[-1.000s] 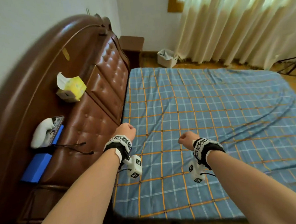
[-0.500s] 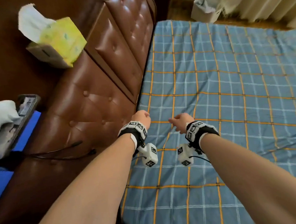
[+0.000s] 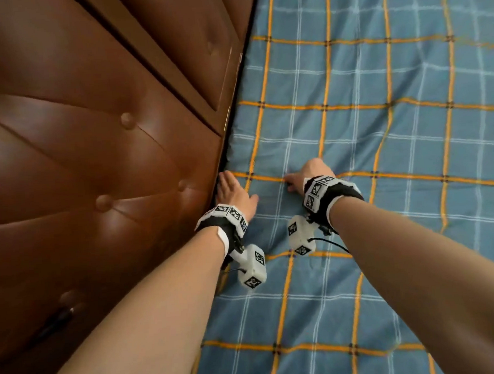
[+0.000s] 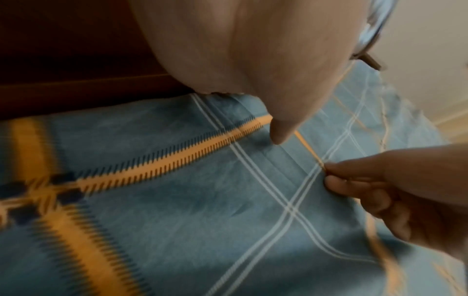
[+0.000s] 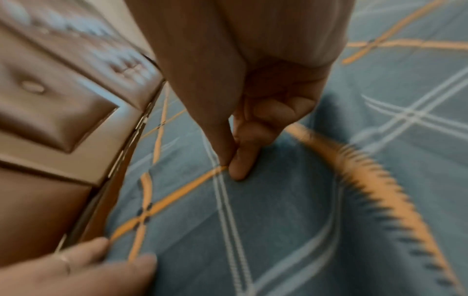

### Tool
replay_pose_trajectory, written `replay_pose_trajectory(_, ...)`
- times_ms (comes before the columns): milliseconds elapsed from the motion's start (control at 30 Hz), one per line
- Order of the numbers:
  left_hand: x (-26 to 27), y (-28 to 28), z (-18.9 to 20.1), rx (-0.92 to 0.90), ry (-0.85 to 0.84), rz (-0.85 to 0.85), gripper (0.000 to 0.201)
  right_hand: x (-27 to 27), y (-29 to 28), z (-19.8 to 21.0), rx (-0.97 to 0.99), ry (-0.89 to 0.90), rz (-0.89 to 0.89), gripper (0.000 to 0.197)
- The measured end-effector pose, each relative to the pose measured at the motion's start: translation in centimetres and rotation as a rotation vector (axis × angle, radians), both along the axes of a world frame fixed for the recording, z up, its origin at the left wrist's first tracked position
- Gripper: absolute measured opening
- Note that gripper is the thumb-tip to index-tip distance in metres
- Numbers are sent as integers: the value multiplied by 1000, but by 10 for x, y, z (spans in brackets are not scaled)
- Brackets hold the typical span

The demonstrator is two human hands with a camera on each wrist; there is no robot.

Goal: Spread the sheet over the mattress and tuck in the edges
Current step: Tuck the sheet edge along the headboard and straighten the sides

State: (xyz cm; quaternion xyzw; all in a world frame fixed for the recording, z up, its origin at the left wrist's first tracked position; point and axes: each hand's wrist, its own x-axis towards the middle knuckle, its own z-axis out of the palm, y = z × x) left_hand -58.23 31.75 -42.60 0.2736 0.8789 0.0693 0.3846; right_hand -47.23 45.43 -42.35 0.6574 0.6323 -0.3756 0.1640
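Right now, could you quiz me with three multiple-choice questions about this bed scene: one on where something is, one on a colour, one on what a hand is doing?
1. Where is the left hand?
A. At the gap beside the brown padded leather headboard
B. Mid-mattress
C. In the air

2. What colour are the thick lines on the blue checked cotton sheet?
A. Red
B. Orange
C. Black

3. What is the right hand doing?
A. Lying flat
B. Holding a pillow
C. Pinching the sheet

Answers: 1 A, its fingers reach into the dark gap; 2 B, orange stripes cross thin white ones; 3 C, thumb and forefinger meet on the fabric.
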Motion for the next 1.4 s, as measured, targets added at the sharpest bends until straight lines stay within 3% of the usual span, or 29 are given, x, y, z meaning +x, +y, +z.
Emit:
replay_pose_trajectory(100,-4,5,9,67,-11,90,78,-5,9,-10,-74,6,3,33)
replay_pose_trajectory(200,-9,7,19,131,-28,181,68,-8,5,6,-70,-14,-8,36)
replay_pose_trajectory(333,-15,9,24,141,-39,211,63,-5,-2,20,-9,-63,40,53)
replay_pose_trajectory(467,-19,9,19,201,-64,195,63,-19,4,4,-12,-97,48,28)
replay_pose_trajectory(533,-21,6,18,243,-44,180,61,-20,9,1,-71,-102,132,36)
replay_pose_trajectory(600,-22,1,22,338,4,123,56,-20,12,7,-101,0,149,35)
replay_pose_trajectory(667,-24,0,29,447,29,55,53,-23,13,12,-109,99,128,17)
replay_pose_trajectory(700,-25,1,33,473,28,47,52,-27,13,13,-105,157,120,17)
replay_pose_trajectory(800,-29,12,38,370,3,111,47,-46,15,26,-102,288,92,27)
replay_pose_trajectory(933,-29,31,33,100,-66,233,48,-41,33,33,32,176,172,50)
replay_pose_trajectory(1067,-29,40,23,42,-10,343,37,-36,54,31,202,130,211,40)
replay_pose_trajectory(1233,-27,37,4,178,25,351,46,-66,61,12,181,2,344,65)
replay_pose_trajectory(1300,-27,34,4,278,17,338,50,-76,64,6,126,-28,354,60)
replay_pose_trajectory(1400,-27,32,6,438,36,282,52,-89,72,2,-1,-32,356,37)
